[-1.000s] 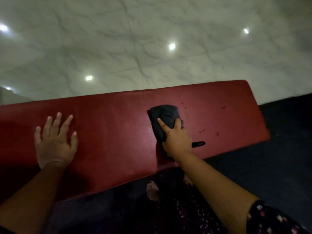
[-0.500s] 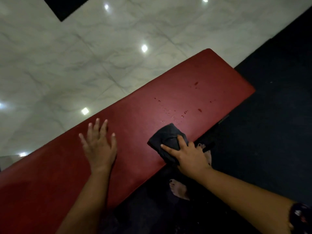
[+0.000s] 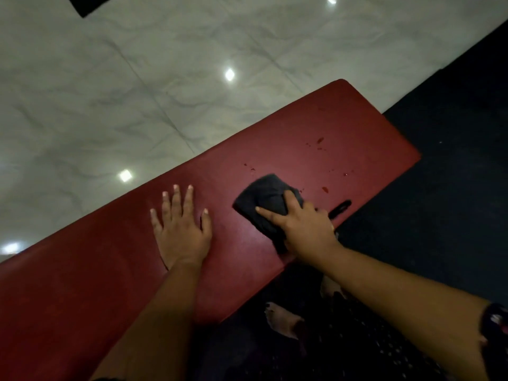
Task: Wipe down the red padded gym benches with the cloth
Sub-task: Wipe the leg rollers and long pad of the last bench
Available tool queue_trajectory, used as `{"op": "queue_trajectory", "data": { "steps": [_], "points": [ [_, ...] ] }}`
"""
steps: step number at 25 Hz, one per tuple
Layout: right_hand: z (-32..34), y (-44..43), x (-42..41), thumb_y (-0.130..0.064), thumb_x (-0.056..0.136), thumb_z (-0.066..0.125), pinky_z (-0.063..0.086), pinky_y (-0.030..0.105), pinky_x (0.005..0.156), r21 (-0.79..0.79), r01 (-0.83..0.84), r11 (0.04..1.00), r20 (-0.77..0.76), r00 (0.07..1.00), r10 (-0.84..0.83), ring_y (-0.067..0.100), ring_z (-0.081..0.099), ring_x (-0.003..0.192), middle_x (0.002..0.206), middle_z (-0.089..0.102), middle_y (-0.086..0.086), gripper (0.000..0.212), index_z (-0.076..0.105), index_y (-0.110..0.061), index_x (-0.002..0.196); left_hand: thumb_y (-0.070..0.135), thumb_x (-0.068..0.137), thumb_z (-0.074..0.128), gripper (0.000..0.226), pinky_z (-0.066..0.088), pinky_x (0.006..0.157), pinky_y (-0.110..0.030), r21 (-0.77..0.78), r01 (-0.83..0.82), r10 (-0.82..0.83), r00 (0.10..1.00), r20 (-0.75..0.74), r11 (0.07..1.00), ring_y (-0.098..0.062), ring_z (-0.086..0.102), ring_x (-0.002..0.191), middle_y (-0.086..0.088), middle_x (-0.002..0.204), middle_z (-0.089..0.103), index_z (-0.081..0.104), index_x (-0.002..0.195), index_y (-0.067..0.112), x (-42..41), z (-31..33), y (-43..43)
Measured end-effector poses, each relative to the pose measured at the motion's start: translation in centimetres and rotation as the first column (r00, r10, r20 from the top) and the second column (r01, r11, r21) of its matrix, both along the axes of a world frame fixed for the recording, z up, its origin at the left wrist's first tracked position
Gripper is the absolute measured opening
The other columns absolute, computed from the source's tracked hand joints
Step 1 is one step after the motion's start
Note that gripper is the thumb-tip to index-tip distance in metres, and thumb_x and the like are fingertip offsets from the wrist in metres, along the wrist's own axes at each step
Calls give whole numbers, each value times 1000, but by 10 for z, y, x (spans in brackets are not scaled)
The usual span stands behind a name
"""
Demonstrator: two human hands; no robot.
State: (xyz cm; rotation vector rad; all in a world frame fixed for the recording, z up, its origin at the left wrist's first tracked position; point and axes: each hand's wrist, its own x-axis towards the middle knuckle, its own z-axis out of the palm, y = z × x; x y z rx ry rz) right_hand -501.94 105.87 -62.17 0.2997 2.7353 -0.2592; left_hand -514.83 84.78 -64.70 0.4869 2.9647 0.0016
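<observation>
A long red padded bench runs diagonally from lower left to upper right. My right hand grips a bunched dark cloth and presses it onto the pad near the front edge, thumb and forefinger stretched over it. Small wet droplets dot the pad just beyond the cloth, toward the bench's right end. My left hand lies flat on the pad to the left of the cloth, fingers spread, holding nothing.
Pale marble floor with light reflections lies beyond the bench. Dark matting covers the floor on the right and near side. My bare feet stand under the front edge. A small black part sticks out at that edge.
My right hand has pushed the cloth from the bench's front edge up onto the pad, closer to the droplets. My left hand stays planted flat on the pad.
</observation>
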Motion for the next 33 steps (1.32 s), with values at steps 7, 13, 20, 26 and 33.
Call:
{"op": "queue_trajectory", "data": {
  "steps": [7,13,20,26,33],
  "points": [
    [11,-13,-141,-36,100,44,44,49,85,-5,-150,989,-42,988,150,41,41,124,158,12,13,56,20,-54,148,49,91,29,67,8,120,-50,-2,3,-3,999,-42,1000,-25,19,149,-5,160,28,33,153,22,2,-1,1],
    [1,4,-150,-33,96,53,43,53,91,-95,100,990,70,993,-93,41,39,123,153,16,11,64,20,-55,147,49,92,30,66,9,120,-50,-4,-4,3,999,-51,1000,-25,19,149,-4,160,29,33,153,24,2,0,0],
    [6,-2,3,-25,91,57,49,45,81,-85,196,977,134,974,-184,37,49,112,154,13,14,80,10,-58,146,49,89,32,66,10,120,-51,-11,-18,18,1000,-24,1000,-26,24,148,-6,157,35,38,150,23,1,4,5],
    [2,30,82,-33,48,87,54,47,52,-5,42,999,126,991,-41,37,59,72,130,54,18,98,45,-54,134,41,88,34,63,1,121,-47,94,33,-32,999,-16,995,-26,21,149,-6,156,36,42,148,21,-16,20,60],
    [-1,61,-3,-35,90,56,50,44,84,-55,150,987,174,975,-138,35,48,111,155,10,10,81,4,-64,143,45,93,12,67,0,122,-48,-20,72,-71,996,50,997,-19,6,152,-2,165,12,18,157,25,-22,-19,94]
  ]
}}
